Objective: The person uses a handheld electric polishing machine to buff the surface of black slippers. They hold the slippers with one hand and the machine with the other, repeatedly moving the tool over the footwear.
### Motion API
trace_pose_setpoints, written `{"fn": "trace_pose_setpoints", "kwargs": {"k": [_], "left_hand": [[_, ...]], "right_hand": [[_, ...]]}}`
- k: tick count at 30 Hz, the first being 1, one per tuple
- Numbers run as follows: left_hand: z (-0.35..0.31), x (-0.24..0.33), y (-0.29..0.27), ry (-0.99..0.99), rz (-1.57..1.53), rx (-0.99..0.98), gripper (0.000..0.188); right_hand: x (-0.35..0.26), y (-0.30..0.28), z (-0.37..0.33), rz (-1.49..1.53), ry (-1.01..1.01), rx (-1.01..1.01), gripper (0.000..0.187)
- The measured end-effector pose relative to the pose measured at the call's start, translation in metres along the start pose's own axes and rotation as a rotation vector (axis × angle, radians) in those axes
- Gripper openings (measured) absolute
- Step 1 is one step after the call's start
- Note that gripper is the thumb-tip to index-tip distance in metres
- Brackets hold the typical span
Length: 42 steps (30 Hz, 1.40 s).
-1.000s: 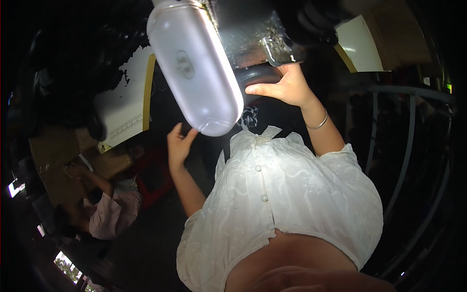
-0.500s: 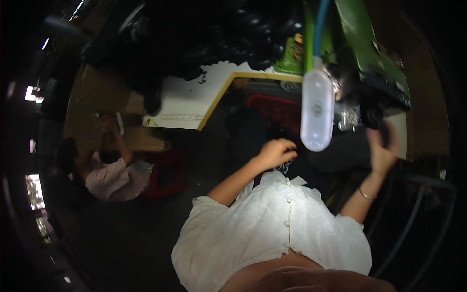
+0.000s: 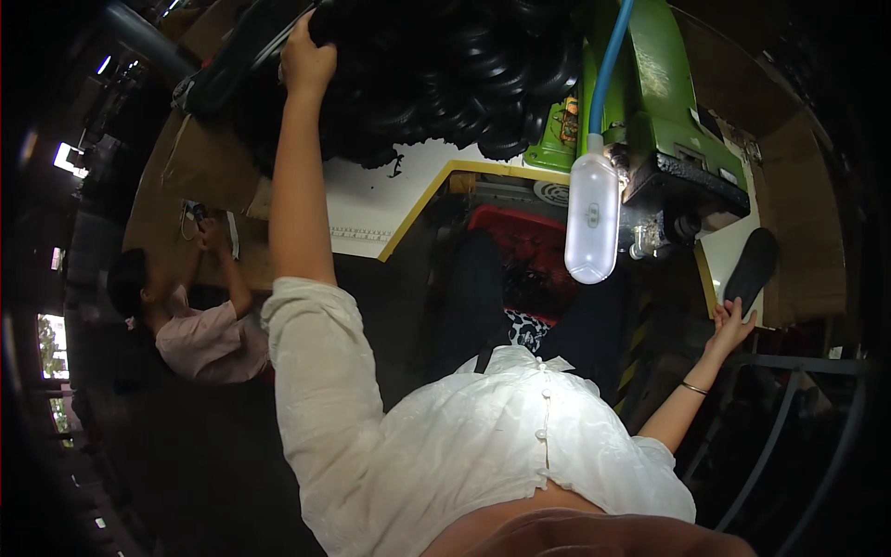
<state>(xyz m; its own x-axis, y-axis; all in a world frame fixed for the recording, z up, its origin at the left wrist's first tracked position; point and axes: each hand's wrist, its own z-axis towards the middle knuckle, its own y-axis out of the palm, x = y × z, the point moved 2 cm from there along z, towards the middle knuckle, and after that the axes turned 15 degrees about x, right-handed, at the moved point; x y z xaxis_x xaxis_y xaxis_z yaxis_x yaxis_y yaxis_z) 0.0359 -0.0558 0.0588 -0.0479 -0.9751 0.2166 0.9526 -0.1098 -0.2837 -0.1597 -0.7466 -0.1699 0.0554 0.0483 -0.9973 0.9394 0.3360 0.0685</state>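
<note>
My left hand point(image 3: 306, 58) is stretched far up and left, with its fingers closed on a long black rubber piece point(image 3: 237, 60) at the edge of a heap of black rubber parts point(image 3: 445, 74). My right hand point(image 3: 731, 323) is out at the right, and its fingertips hold the lower end of a flat black oval piece point(image 3: 752, 265), shaped like a sole. This piece is held over a white panel beside the green machine point(image 3: 664, 102). My white blouse fills the lower middle of the view.
A translucent white lamp point(image 3: 592, 218) on a blue hose point(image 3: 608, 65) hangs in front of the machine. A red crate point(image 3: 515, 237) sits below the yellow-edged white table point(image 3: 408, 200). A co-worker in a pink top point(image 3: 200, 334) sits at the left. Grey metal rails point(image 3: 789, 408) run at the lower right.
My left arm has swung from near my chest up to the black heap and gripped a piece. My right hand has dropped from the machine to the right and now holds the oval piece.
</note>
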Motion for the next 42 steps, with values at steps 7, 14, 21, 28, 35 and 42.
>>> {"fn": "trace_pose_setpoints", "kwargs": {"k": [7,14,21,28,35,42], "left_hand": [[-0.05,0.091,-0.11,-0.237,-0.63,0.398,0.033],[-0.171,0.16,-0.209,-0.714,-0.946,0.438,0.043],[-0.255,0.195,-0.178,-1.269,-1.304,-0.515,0.063],[-0.301,0.252,-0.148,-0.608,-1.431,-0.747,0.058],[-0.258,0.278,-0.109,-0.542,-0.854,-0.958,0.053],[-0.275,0.291,-0.093,-0.774,-0.873,-1.197,0.026]], "right_hand": [[-0.001,0.011,-0.036,-0.029,-0.211,-0.222,0.046],[0.016,0.062,-0.21,-0.207,-0.824,-0.895,0.072],[0.031,0.053,-0.229,-0.285,-0.624,-0.853,0.054],[0.078,0.034,-0.204,-0.478,-0.097,-1.572,0.046],[0.1,0.025,-0.249,-0.582,0.354,-2.003,0.052],[0.098,0.026,-0.265,-0.495,0.436,-1.954,0.066]]}}
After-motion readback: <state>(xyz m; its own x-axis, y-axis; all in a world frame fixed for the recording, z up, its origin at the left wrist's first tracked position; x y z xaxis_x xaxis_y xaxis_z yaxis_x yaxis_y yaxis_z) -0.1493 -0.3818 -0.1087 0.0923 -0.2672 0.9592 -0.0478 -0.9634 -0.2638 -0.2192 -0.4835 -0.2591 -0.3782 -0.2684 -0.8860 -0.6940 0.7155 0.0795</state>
